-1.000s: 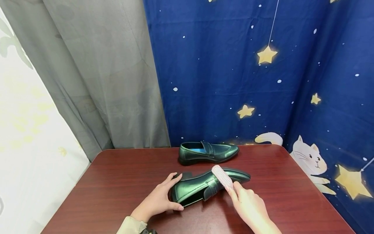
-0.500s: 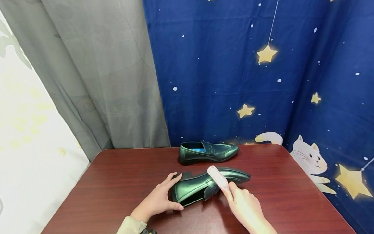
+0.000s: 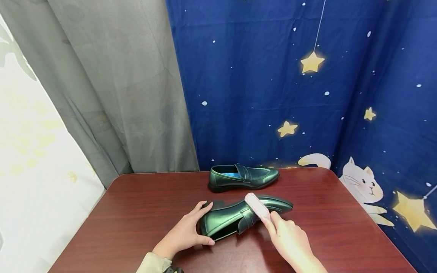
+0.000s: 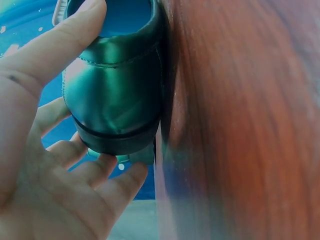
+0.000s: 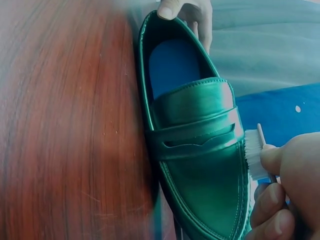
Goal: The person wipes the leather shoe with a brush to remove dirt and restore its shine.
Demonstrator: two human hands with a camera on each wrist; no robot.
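A dark green leather loafer (image 3: 223, 219) lies on its side on the table, toe to the right. My left hand (image 3: 186, 232) grips it round the heel; in the left wrist view the thumb (image 4: 75, 37) reaches over the collar while the fingers spread along the heel. My right hand (image 3: 290, 237) holds a pale pink brush (image 3: 257, 206) by its handle. Its white bristles (image 5: 254, 152) touch the loafer's upper side near the strap, as the right wrist view shows. The brush back hides part of the vamp in the head view.
Behind, the matching loafer (image 3: 244, 178) stands upright near the back edge of the reddish-brown table (image 3: 146, 201). A grey curtain (image 3: 136, 94) and a blue star-patterned curtain (image 3: 256, 94) hang just beyond that edge.
The right hand and brush slid slightly left along the loafer, then back a little to the right. The left hand and both loafers stayed where they were.
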